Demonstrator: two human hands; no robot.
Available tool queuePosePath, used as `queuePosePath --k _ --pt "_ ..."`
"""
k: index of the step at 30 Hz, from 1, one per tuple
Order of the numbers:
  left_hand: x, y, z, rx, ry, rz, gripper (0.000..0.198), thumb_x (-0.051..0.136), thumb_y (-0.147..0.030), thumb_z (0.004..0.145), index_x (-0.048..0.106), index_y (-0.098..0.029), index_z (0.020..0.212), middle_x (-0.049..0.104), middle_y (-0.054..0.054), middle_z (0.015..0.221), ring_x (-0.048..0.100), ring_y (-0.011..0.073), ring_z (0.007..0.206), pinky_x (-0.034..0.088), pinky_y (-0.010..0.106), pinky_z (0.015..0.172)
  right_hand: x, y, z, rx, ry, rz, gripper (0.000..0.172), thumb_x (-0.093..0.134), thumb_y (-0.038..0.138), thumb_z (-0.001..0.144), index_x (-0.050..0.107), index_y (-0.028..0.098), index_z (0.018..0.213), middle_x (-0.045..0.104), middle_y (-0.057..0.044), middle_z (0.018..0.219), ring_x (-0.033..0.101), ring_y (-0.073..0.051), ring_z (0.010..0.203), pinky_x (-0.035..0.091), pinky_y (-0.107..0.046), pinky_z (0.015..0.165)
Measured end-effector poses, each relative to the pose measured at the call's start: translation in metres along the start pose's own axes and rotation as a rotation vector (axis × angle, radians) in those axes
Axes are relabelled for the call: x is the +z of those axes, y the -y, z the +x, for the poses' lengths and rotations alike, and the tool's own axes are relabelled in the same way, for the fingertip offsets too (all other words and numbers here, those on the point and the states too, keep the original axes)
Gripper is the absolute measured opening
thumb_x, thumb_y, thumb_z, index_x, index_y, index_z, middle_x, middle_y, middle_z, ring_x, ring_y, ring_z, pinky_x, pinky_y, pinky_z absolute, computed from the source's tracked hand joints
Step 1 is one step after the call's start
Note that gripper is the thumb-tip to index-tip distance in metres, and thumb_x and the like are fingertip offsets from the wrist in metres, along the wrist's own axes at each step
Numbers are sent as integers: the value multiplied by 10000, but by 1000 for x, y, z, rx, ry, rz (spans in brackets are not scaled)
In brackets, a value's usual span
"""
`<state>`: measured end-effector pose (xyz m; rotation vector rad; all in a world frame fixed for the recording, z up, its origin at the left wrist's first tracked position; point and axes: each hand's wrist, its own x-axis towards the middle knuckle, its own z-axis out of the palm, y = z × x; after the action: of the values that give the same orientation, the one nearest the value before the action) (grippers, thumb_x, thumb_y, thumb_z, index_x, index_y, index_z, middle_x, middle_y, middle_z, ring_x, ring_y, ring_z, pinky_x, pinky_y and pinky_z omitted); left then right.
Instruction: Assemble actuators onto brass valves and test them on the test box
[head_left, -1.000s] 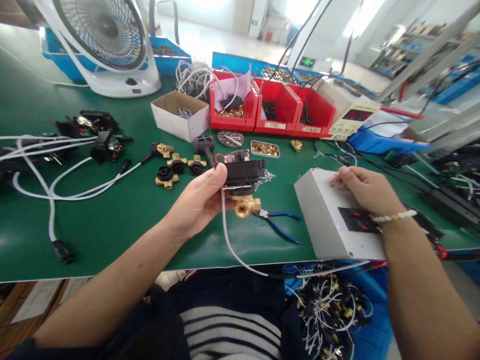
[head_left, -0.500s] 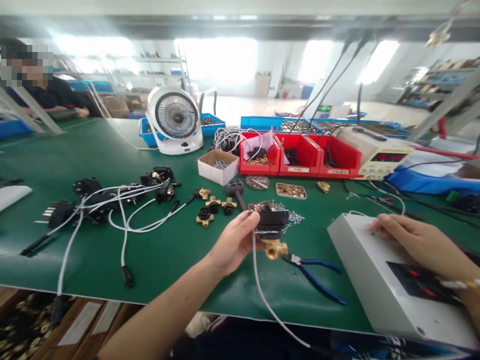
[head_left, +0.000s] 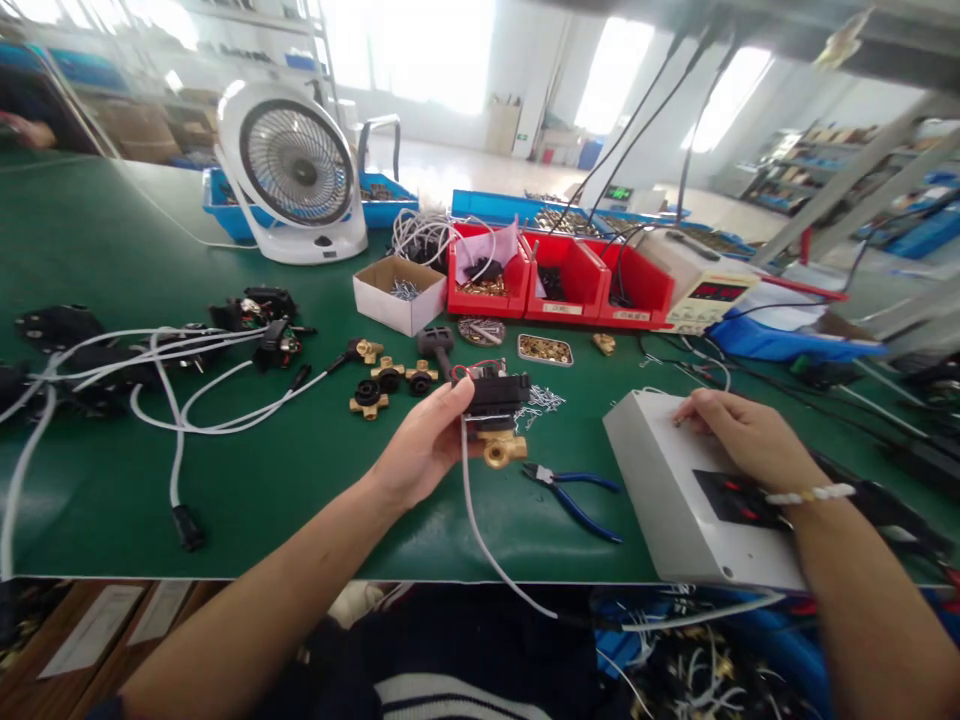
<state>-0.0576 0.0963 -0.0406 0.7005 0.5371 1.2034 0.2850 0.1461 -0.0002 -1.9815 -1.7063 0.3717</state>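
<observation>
My left hand point(head_left: 429, 440) is closed around a motorized valve, holding it above the bench. Its black actuator housing point(head_left: 495, 393) has exposed red wires on top, and a brass valve body point(head_left: 501, 449) sits beneath. A white cable point(head_left: 480, 545) hangs from it past the bench edge. My right hand point(head_left: 750, 435) rests over a grey metal box point(head_left: 660, 500), thumb and fingertips pinched at a small metal switch point(head_left: 678, 420) on its top. Beside the box lie blue-handled cutting pliers point(head_left: 577, 490). Loose screws point(head_left: 541, 402) are scattered behind the valve.
Black parts with white cables point(head_left: 180, 420) spread over the left side, near several brass valve bodies point(head_left: 369, 400). Behind stand a white fan point(head_left: 300, 170), a screw carton point(head_left: 397, 300), red bins point(head_left: 566, 280) and a power supply point(head_left: 709, 285). A dish of brass pieces point(head_left: 545, 349) lies mid-bench.
The view has tilted down and turned, so everything sits further left and higher. My left hand still holds the valve, and my right fingers remain at the switch.
</observation>
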Motion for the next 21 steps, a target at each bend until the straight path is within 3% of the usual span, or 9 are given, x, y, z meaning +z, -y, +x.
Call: queuePosePath --k 6,13,18,21 --pt "0 0 1 15 0 35 323 679 -446 895 732 -166 1046 764 68 933 745 241 859 639 297 701 2 -2 -3 -18 5 -4 891 330 1028 540 655 210 679 602 -80 678 557 -231 676 427 -367 666" --pt "1 -1 -2 39 -37 34 229 617 -351 945 718 -179 1058 760 38 904 738 242 925 627 332 812 4 -4 -1 -21 -15 14 885 360 1032 548 660 207 662 594 -67 644 540 -215 651 405 -348 653" --pt "2 -1 -2 58 -77 34 238 663 -374 921 715 -181 1051 754 31 903 739 235 927 618 293 777 4 -6 -2 -37 -3 67 839 426 995 592 667 195 661 587 -63 641 540 -204 657 411 -344 674" --pt "4 -2 -2 94 -91 81 326 783 -391 828 708 -184 1069 755 31 970 736 223 916 612 285 786 4 -7 -1 -59 0 111 791 479 956 634 668 189 654 586 -56 637 526 -190 645 400 -336 670"
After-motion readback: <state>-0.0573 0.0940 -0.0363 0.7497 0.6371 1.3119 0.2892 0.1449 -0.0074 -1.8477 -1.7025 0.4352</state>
